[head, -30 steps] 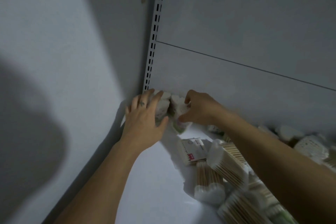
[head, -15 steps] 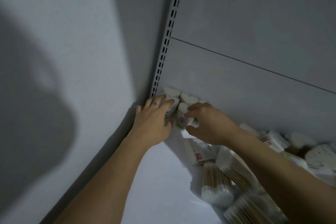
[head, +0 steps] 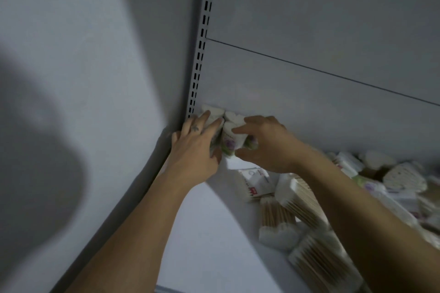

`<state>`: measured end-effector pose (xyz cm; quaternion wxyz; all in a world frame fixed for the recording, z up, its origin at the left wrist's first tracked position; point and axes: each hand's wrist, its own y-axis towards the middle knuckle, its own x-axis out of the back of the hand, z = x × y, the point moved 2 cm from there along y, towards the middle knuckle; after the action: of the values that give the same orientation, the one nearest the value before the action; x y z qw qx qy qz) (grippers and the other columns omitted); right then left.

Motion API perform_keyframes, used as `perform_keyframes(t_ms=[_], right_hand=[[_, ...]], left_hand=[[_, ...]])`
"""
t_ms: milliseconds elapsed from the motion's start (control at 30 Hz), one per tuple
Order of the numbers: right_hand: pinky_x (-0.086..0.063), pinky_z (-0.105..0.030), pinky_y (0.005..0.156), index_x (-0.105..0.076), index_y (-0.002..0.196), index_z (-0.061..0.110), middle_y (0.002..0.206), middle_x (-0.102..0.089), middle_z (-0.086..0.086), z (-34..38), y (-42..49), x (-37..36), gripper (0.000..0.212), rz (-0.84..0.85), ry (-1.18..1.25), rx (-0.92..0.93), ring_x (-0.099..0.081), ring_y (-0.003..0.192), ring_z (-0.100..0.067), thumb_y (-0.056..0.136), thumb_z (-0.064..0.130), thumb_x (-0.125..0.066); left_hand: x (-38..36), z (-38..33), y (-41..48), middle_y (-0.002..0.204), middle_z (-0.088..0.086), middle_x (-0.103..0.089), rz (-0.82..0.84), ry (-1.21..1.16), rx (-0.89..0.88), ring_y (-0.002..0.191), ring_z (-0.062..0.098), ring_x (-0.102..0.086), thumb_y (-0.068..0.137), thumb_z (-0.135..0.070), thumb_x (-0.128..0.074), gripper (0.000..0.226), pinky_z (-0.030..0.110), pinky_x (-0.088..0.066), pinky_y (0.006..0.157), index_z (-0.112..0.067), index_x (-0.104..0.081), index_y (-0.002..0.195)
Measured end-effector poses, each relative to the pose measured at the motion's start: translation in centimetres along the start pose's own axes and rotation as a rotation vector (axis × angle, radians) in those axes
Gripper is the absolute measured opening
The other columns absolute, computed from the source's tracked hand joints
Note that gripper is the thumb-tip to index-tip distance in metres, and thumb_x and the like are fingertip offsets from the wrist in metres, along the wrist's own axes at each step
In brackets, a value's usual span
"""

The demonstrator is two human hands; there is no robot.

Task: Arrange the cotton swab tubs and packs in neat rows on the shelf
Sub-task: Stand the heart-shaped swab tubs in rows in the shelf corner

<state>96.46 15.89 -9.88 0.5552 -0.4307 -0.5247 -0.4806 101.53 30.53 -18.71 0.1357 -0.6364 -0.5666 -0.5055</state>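
Observation:
Several heart-shaped cotton swab tubs (head: 229,137) with flower labels stand packed together in the back left corner of the white shelf (head: 209,233). My left hand (head: 195,147) lies flat against the left tubs, fingers straight, pressing them toward the corner. My right hand (head: 264,144) grips the front right tub between curled fingers and thumb. Two white heart lids (head: 234,115) show behind my fingers against the back panel.
A loose heap of swab packs (head: 300,200), a flat box (head: 256,182) and more heart tubs (head: 402,177) lies along the right of the shelf. A slotted upright (head: 202,38) runs up the corner. The side wall (head: 83,78) stands close on the left.
The view shifted so the corner tubs sit higher and more to the right. My right hand moved to the front right tub; my left hand stays pressed on the left tubs.

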Motion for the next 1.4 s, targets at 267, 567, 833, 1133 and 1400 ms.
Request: perform_keyframes(t_ms=[267, 567, 833, 1133, 1400], right_hand=[[-0.035, -0.027, 0.100, -0.057, 0.128, 0.031, 0.137, -0.049, 0.009, 1.0, -8.8, 0.0, 0.041, -0.352, 0.134, -0.156, -0.048, 0.122, -0.015, 0.087, 0.032, -0.062], [-0.014, -0.045, 0.116, -0.043, 0.138, 0.039, 0.146, -0.039, 0.007, -1.9, -11.2, -2.4, 0.076, -0.211, 0.032, -0.426, -0.031, 0.136, -0.021, 0.072, 0.071, -0.057], [-0.039, -0.026, 0.092, -0.039, 0.142, 0.035, 0.139, -0.049, 0.007, -4.2, -12.4, -2.1, 0.083, -0.130, 0.197, -0.352, -0.050, 0.122, -0.016, 0.070, 0.054, -0.076], [-0.053, -0.037, 0.078, -0.065, 0.110, 0.031, 0.092, -0.071, 0.008, -6.6, -13.0, -1.9, 0.029, -0.346, 0.350, -0.313, -0.066, 0.086, -0.012, 0.088, 0.046, -0.056], [-0.050, -0.036, 0.076, -0.063, 0.107, 0.022, 0.099, -0.069, -0.005, -10.3, -14.1, 0.4, 0.022, -0.293, 0.102, -0.412, -0.061, 0.094, -0.027, 0.086, 0.025, -0.055]], left_hand=[[-1.4, -3.9, -1.8, 0.124, -0.003, -0.054, 0.080, -0.123, -0.326, 0.117, 0.014, -0.040, 0.089, -0.030, -0.060, 0.038, 0.019, -0.030, 0.091, -0.023, -0.059, 0.127], [-2.9, -4.1, -2.3, 0.133, -0.011, -0.047, 0.345, -0.226, -0.241, 0.125, 0.012, -0.041, 0.086, -0.051, -0.062, 0.051, 0.039, -0.035, 0.107, -0.038, -0.049, 0.133], [-2.3, -7.8, -3.6, 0.134, -0.022, -0.050, 0.347, -0.526, -0.379, 0.126, -0.002, -0.041, 0.080, -0.070, -0.050, 0.061, 0.026, -0.037, 0.104, -0.042, -0.048, 0.134], [-3.1, -10.3, -2.5, 0.118, -0.013, -0.063, 0.333, -0.492, -0.344, 0.110, 0.002, -0.055, 0.082, -0.036, -0.065, 0.046, 0.033, -0.047, 0.096, -0.038, -0.058, 0.127], [-3.8, -12.3, 1.6, 0.120, -0.004, -0.061, 0.199, -0.281, -0.303, 0.111, 0.011, -0.056, 0.090, -0.033, -0.066, 0.034, 0.030, -0.045, 0.095, -0.025, -0.063, 0.122]])
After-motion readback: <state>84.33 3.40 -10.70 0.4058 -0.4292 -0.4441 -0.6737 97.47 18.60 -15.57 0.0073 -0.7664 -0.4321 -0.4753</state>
